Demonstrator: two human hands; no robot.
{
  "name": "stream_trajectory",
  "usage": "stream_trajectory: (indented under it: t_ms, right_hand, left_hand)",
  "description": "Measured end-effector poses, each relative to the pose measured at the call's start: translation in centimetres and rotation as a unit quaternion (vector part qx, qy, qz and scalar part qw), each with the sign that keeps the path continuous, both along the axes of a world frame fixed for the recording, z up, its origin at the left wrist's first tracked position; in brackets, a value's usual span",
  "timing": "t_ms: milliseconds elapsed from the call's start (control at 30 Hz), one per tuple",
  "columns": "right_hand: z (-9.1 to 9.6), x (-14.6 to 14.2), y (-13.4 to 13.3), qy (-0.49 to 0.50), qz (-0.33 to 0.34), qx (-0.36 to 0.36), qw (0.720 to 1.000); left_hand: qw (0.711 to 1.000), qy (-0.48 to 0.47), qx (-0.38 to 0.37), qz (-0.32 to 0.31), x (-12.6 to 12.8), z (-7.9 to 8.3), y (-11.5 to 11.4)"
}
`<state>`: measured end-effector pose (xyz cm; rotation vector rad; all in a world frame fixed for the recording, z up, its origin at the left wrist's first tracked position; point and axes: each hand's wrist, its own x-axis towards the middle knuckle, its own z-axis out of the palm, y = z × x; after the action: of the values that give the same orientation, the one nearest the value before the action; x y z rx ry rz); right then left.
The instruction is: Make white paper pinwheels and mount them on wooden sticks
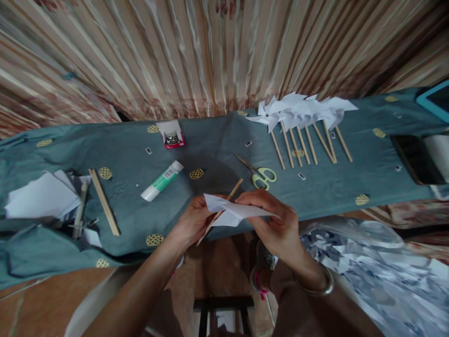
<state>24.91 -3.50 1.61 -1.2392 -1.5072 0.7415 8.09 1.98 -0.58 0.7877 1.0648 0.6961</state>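
Observation:
Near the table's front edge, my left hand (194, 219) is closed around a wooden stick (235, 188) and one side of a folded white paper pinwheel (229, 215). The stick slants across behind the paper, with both ends showing. My right hand (278, 229) is closed on the other side of the pinwheel, its fingers behind the paper and its thumb below. Just beyond my hands lie scissors (264, 178) with pale green handles, blades apart. How the stick and paper are joined is hidden by my fingers.
Finished pinwheels (301, 112) lie in a row at the back right. A glue stick (162, 181), an open box of metal pins (172, 139), loose wooden sticks (104, 202) and white paper sheets (42, 196) lie left. A phone (416, 159) is right; a plastic bag (379, 276) stands below.

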Motion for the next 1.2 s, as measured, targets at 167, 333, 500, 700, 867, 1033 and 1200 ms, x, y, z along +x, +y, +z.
stream_trajectory:
  t_ms: [167, 333, 500, 700, 867, 1033, 1200]
  right_hand:
    - [0.3, 0.3, -0.2, -0.041, 0.002, 0.063, 0.997]
    - [0.5, 0.7, -0.3, -0.053, 0.0, 0.077, 0.996]
    - [0.7, 0.8, -0.4, -0.068, -0.01, 0.092, 0.993]
    - [0.8, 0.8, -0.5, -0.067, -0.011, 0.107, 0.992]
    - [0.8, 0.9, -0.7, -0.077, -0.023, 0.103, 0.991]
    - [0.8, 0.9, -0.8, -0.065, -0.028, 0.098, 0.993]
    - [0.6, 0.9, -0.7, -0.072, -0.027, 0.102, 0.992]
  left_hand:
    - [0.996, -0.049, -0.068, -0.01, -0.1, -0.1, -0.6]
    - [0.993, -0.082, -0.082, -0.006, -0.1, -0.2, -1.0]
    - [0.991, -0.117, -0.064, -0.028, -0.3, -0.7, -1.1]
    - [0.99, -0.122, -0.051, -0.049, -0.3, -0.7, -1.2]
    - [0.989, -0.125, -0.05, -0.057, -0.4, -0.6, -1.4]
    - [0.989, -0.126, -0.043, -0.065, -0.4, -0.5, -1.4]
    - [0.99, -0.119, -0.048, -0.06, -0.2, 0.0, -1.4]
